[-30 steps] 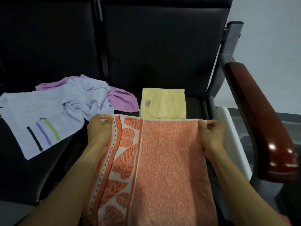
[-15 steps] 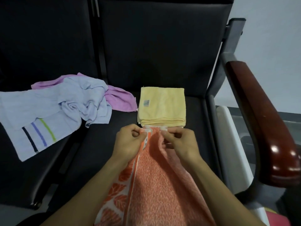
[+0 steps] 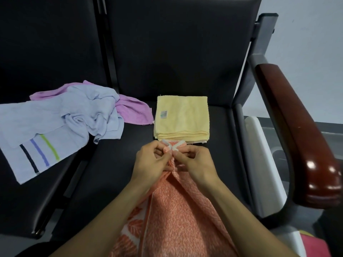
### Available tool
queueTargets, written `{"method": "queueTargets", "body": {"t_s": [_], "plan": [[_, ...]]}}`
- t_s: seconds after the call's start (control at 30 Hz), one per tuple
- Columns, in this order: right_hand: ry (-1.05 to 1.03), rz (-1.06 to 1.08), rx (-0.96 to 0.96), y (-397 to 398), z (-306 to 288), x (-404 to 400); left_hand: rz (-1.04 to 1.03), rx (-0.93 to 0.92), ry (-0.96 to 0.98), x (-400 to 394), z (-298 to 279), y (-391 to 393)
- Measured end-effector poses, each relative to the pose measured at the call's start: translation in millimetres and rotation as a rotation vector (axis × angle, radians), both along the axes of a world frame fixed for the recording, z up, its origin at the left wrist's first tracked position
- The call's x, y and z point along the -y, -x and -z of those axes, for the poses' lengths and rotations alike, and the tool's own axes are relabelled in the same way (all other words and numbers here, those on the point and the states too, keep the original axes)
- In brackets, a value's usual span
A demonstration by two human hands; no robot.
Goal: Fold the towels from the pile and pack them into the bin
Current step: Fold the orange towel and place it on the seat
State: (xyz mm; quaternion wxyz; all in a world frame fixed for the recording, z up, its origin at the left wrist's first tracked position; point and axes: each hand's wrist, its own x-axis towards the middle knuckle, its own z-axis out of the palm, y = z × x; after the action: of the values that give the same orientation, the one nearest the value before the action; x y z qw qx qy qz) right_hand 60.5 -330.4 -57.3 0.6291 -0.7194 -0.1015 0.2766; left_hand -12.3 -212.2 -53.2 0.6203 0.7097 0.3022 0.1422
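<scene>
Your left hand [image 3: 152, 162] and right hand [image 3: 194, 162] each pinch a top corner of the orange towel [image 3: 178, 210], knuckles touching; it is coarse terry with a white leaf-print border and drapes toward you over the black seat [image 3: 115, 173]. You have four towels in sight: this one, one folded yellow towel [image 3: 182, 117] just beyond your fingers, and a crumpled pale blue striped towel [image 3: 55, 123] lying over a pink towel [image 3: 133, 110] at left.

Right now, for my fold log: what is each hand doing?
Left hand: pinching a top corner of the orange towel.
Right hand: pinching the other top corner of it.
</scene>
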Motion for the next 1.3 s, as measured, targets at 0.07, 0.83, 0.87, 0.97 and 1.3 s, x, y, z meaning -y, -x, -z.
{"method": "queueTargets", "body": {"t_s": [0.07, 0.83, 0.87, 0.97, 1.3], "plan": [[0.011, -0.008, 0.018, 0, -1, 0, 0.022, -0.004, 0.012, 0, 1, 0], [0.664, -0.396, 0.803, -13, 8, 15, 0.307, -0.077, -0.240, -4, 0, 11], [0.677, -0.426, 0.820, -12, 6, 15, 0.312, -0.075, -0.242, -4, 1, 11], [0.696, -0.501, 0.859, -9, 2, 13, 0.324, -0.078, -0.244, -4, 2, 12], [0.879, -0.305, 0.898, -16, -3, 16, 0.262, -0.119, -0.285, -13, -3, 10]]}}
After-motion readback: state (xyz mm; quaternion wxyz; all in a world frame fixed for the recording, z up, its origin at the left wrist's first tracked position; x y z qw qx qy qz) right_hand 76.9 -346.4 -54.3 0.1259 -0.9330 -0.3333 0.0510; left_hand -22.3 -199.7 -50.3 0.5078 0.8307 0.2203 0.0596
